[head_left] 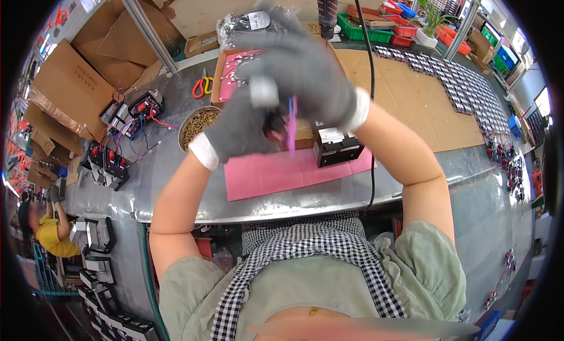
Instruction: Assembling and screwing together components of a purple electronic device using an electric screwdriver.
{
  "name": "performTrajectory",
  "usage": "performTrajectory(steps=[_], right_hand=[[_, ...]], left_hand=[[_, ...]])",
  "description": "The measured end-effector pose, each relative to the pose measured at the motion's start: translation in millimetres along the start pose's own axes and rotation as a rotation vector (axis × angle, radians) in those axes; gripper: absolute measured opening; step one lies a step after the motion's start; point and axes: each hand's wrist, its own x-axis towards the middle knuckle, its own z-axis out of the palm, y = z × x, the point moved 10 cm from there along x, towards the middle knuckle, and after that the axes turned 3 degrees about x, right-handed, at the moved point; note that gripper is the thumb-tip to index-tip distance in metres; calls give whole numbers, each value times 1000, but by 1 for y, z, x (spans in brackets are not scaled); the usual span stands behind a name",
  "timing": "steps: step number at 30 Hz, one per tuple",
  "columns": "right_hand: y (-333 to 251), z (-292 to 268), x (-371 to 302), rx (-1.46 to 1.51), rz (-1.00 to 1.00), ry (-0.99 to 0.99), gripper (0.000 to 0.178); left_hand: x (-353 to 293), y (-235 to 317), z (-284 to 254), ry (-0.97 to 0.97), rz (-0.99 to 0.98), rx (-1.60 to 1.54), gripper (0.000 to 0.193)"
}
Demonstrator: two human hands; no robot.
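Note:
Both my hands wear grey gloves with white cuffs and are raised close together over a pink sheet [258, 182]. My left hand [238, 126] is closed around a small dark part [274, 126] with a bit of red on it, largely hidden by the glove. Purple and blue wires [292, 126] hang beside this part, between the hands. A blurred white piece [264, 93] shows at the left fingertips. Above and to the right, my right hand [311, 76] is smeared by motion, so its grip is unclear. A black box-shaped unit [338, 148] stands on the sheet, below the right wrist.
Left of the hands are a bowl of brass-coloured screws [197, 123], scissors [202, 86] and wired black units [108, 162]. Behind lies a box of white-ended leads [232, 71]. A power screwdriver [327, 9] and black cable [371, 76] hang down. A co-worker [53, 232] is far left.

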Motion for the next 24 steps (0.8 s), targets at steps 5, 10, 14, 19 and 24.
performTrajectory(steps=[5,10,14,19,24], right_hand=[[79,6,-63,271,572,61,24],[89,32,-162,746,1301,-362,75],[49,5,-188,-1,791,-725,116],[42,28,-216,198,965,-965,137],[32,30,-203,188,891,-1028,134]], left_hand=[[-19,41,17,98,364,142,86],[-39,-16,10,307,153,-450,72],[-46,-81,-24,443,-86,-406,71],[-58,-119,-31,622,-85,-551,74],[-69,-133,-36,653,-124,-520,71]])
